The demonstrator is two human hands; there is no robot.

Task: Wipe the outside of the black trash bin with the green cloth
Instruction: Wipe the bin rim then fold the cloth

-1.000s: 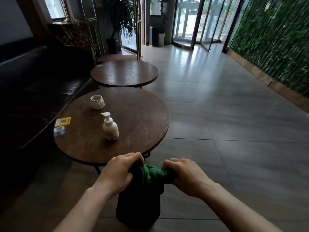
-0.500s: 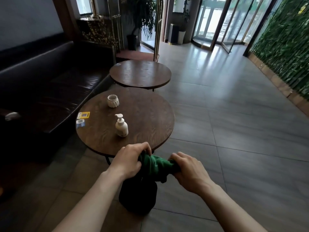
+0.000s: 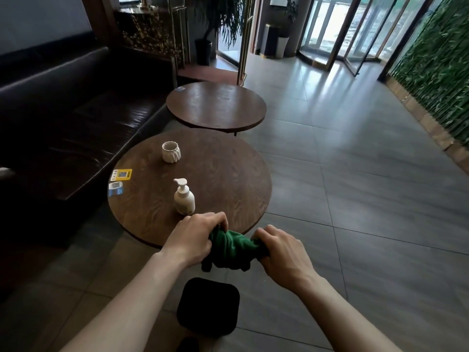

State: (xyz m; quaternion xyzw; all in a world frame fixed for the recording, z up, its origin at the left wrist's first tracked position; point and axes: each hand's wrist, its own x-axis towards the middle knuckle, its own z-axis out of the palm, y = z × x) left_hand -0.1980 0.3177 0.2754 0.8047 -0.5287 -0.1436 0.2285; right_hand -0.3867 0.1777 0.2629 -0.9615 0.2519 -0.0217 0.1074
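Left hand [image 3: 195,238] and right hand [image 3: 284,252] both grip the bunched green cloth [image 3: 232,247], one per end. Cloth is above the black trash bin [image 3: 208,304], not touching. Bin stands on floor tiles [image 3: 355,199].

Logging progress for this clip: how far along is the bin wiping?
Done: nothing visibly wiped. In hand: left hand and right hand grip the bunched green cloth, held above the square black trash bin without touching it. Left: wiping its outside.
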